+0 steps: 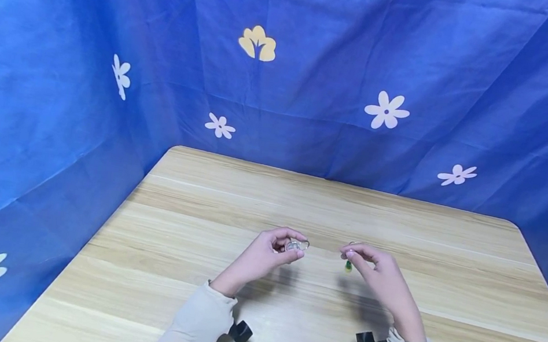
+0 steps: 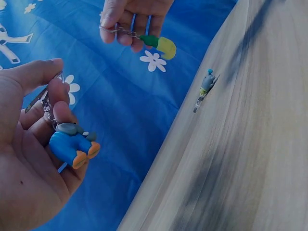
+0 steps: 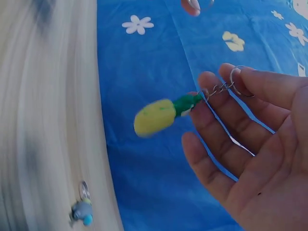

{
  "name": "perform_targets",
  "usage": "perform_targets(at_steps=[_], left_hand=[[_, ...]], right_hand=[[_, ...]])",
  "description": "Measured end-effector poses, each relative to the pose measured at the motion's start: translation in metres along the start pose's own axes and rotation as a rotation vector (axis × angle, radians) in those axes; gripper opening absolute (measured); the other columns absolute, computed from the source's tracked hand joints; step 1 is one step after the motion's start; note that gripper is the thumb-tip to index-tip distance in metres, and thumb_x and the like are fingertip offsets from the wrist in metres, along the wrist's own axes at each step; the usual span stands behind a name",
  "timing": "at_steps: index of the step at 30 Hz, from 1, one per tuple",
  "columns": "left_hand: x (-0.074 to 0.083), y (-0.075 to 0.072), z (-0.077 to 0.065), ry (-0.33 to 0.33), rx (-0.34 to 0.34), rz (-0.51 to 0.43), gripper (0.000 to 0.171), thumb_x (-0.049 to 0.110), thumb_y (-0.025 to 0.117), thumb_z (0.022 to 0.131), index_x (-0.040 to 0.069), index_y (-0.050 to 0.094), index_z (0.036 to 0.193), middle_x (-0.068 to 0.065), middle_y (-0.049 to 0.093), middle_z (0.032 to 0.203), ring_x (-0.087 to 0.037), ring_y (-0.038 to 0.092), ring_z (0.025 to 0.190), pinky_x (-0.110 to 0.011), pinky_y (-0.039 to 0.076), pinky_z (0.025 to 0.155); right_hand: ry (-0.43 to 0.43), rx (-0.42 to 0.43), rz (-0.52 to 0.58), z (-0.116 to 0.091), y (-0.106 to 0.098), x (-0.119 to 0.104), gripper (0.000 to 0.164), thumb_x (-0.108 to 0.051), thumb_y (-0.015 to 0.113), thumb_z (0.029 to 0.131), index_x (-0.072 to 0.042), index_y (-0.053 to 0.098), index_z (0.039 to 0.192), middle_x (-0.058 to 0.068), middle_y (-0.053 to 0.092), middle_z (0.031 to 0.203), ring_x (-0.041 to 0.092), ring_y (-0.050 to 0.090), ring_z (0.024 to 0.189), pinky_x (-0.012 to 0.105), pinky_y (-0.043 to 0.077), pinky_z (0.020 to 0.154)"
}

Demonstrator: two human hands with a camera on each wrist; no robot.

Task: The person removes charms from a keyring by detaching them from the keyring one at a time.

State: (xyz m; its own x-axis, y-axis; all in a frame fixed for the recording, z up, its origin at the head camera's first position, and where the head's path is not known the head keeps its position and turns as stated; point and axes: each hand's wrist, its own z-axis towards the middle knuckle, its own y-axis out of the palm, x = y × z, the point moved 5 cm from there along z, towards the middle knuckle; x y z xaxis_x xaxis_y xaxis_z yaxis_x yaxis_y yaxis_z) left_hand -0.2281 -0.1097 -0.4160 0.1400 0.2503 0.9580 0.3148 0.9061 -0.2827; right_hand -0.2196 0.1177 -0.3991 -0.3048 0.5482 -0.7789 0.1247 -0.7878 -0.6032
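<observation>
My left hand (image 1: 271, 248) pinches the metal ring of a keychain between thumb and forefinger. Its charm is a small figure (image 2: 72, 144) with blue trousers and orange feet, dangling by a short chain in front of the curled fingers. To the right, with a gap between, my right hand (image 1: 376, 267) holds a pineapple keychain (image 3: 156, 117) by its ring. The yellow pineapple with a green top hangs from the chain, its fingers spread loosely behind it. Another keychain, a grey figure (image 2: 208, 83) with a light blue ball, shows against the tabletop in both wrist views.
The wooden table (image 1: 185, 205) has rounded far corners. Behind it and along the left hangs a blue cloth (image 1: 312, 83) with white flowers and pale trees. Black camera mounts (image 1: 240, 333) sit at both wrists, below the light sleeves.
</observation>
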Motion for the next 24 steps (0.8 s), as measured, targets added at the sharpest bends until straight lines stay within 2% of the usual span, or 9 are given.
perform_targets(at_steps=[4,9,13,19,24], left_hand=[[-0.001,0.000,-0.001,-0.013,-0.014,0.003,0.029,0.022,0.069,0.088,0.013,0.066,0.116,0.004,0.048,0.069,-0.007,0.046,0.063,-0.020,0.044,0.060],[-0.002,0.000,-0.001,-0.024,-0.033,0.004,0.030,0.022,0.069,0.088,0.012,0.066,0.116,0.004,0.051,0.071,-0.008,0.051,0.065,-0.021,0.047,0.063],[-0.003,0.001,-0.001,-0.038,-0.038,0.017,0.030,0.023,0.070,0.087,0.014,0.066,0.115,0.004,0.051,0.071,-0.009,0.050,0.066,-0.020,0.046,0.064],[-0.004,0.003,0.000,-0.024,-0.060,0.042,0.028,0.023,0.066,0.090,0.014,0.065,0.117,0.000,0.055,0.078,-0.009,0.050,0.070,-0.020,0.045,0.064],[-0.005,0.002,0.001,-0.023,-0.064,0.052,0.027,0.024,0.063,0.092,0.015,0.065,0.118,-0.002,0.058,0.084,-0.010,0.051,0.073,-0.022,0.046,0.064]], right_hand=[[0.013,0.017,-0.017,-0.001,-0.008,0.004,0.021,-0.022,0.056,0.098,-0.012,0.072,0.106,0.005,0.071,0.112,0.016,0.064,0.104,0.032,0.051,0.087],[0.023,0.022,-0.020,-0.001,-0.013,0.010,0.017,-0.017,0.060,0.095,-0.009,0.073,0.102,0.009,0.072,0.110,0.002,0.062,0.091,0.021,0.051,0.078],[0.006,0.026,-0.053,0.000,-0.012,0.014,0.013,-0.011,0.062,0.093,-0.006,0.074,0.098,0.009,0.072,0.102,-0.004,0.059,0.084,0.019,0.051,0.074],[0.033,0.008,-0.138,0.002,-0.009,0.020,0.015,-0.014,0.062,0.093,-0.006,0.074,0.100,0.006,0.071,0.101,0.004,0.060,0.087,0.021,0.050,0.076],[0.044,-0.009,-0.135,0.004,-0.007,0.027,0.018,-0.014,0.061,0.094,-0.004,0.073,0.104,0.007,0.071,0.102,0.007,0.061,0.087,0.022,0.050,0.076]])
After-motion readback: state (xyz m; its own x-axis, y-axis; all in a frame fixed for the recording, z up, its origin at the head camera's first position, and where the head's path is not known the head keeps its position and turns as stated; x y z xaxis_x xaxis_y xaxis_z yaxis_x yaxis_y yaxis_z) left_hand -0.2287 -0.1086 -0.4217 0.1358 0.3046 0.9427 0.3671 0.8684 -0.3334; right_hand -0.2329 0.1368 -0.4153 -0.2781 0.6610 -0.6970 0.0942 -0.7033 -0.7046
